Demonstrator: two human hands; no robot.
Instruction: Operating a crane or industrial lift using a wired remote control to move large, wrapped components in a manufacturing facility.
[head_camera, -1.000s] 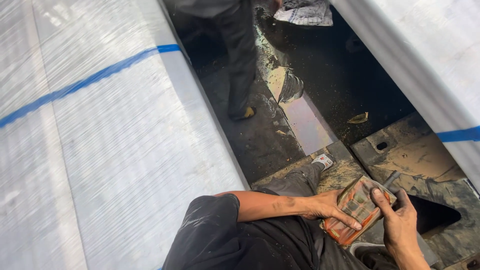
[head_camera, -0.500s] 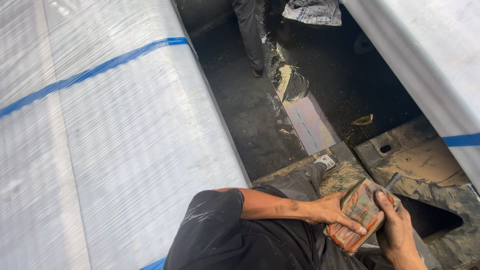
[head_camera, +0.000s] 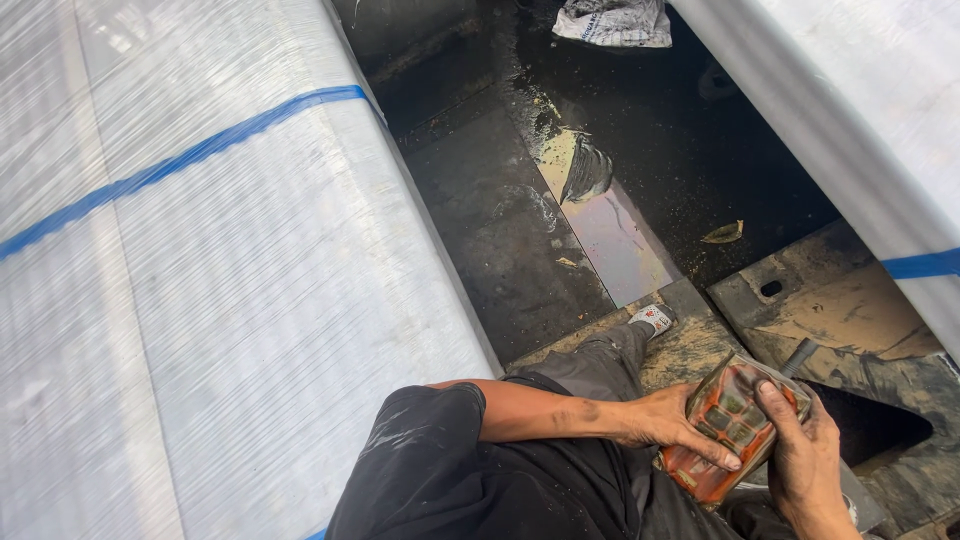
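Note:
Both my hands hold an orange remote control box (head_camera: 733, 425) wrapped in clear plastic, low at the right over my lap. My left hand (head_camera: 672, 428) grips its left side, with fingers reaching across the lower face. My right hand (head_camera: 805, 462) cups the right side, its thumb resting on the buttons near the top. A dark cable or stub (head_camera: 797, 356) sticks out of the box's upper end. My dark trousers and one light shoe (head_camera: 655, 319) show just beyond the hands.
A huge white plastic-wrapped roll with a blue band (head_camera: 220, 250) fills the left. Another wrapped roll (head_camera: 840, 110) runs along the upper right. Between them lies a dark, oily wet floor (head_camera: 520, 230), a rusty metal plate (head_camera: 830, 300) and a crumpled sack (head_camera: 612, 22).
The view has tilted down and shifted, and the other person's legs at the top are gone from sight. My hands keep the same grip on the box.

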